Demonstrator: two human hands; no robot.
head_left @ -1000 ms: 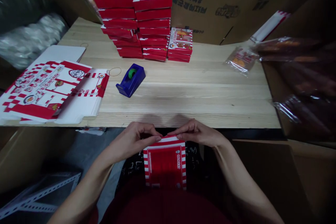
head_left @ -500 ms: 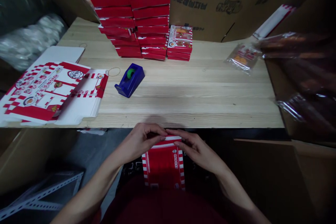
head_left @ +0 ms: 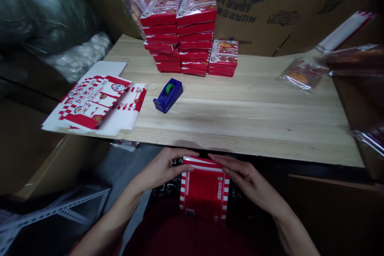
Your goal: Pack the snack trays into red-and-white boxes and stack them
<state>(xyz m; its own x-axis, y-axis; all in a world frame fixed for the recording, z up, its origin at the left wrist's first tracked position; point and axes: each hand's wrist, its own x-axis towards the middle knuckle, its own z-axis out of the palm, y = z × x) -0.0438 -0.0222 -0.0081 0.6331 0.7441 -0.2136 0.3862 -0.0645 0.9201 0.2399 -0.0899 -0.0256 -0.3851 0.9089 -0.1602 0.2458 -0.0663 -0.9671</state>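
Note:
Just below the table edge, a red and white cardboard box (head_left: 205, 194) with striped sides rests against my lap. My left hand (head_left: 165, 169) grips its upper left corner, thumb on the front face and fingers behind the far edge. At the upper right corner, my right hand (head_left: 246, 176) holds the box between thumb and fingers. White and red stripes show along its far end between the two hands. The box's near end reaches my dark red clothing.
Red boxes (head_left: 195, 28) stand stacked at the back of the wooden table (head_left: 249, 120), with a shorter pile (head_left: 223, 58) beside them. A blue tape dispenser (head_left: 168, 98) and flat printed cartons (head_left: 93, 104) lie leftward. A clear food packet (head_left: 303, 74) lies at the right.
My view has swung left, so the table's things appear farther right. My hands have spread from the middle of the box's far edge to its two corners.

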